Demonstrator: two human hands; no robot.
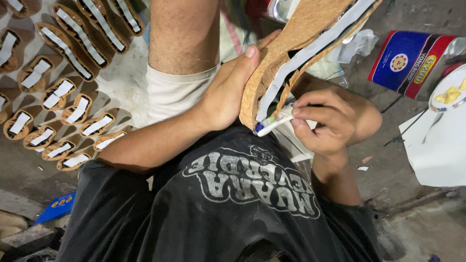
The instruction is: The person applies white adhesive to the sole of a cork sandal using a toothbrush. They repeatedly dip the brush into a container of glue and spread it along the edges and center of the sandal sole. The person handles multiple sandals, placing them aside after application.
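My right hand (324, 121) is pinching a small glue brush (273, 124) in closed fingers, its tip just under the cork sole (296, 43). My left hand (232, 85) is wrapping that sole's edge; it looks light, stiff, crumbly. Beyond my left fingers, finished soles (63, 97) are lying on the floor (121, 82).

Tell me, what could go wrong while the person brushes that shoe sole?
1. The left hand grips the cork-coloured sole only along one edge, so it might slip or twist away from the brush.
2. The right hand holds the small brush at the sole's tip, close to the black shirt; whatever is on the brush could smear on the fingers or drip onto the shirt.
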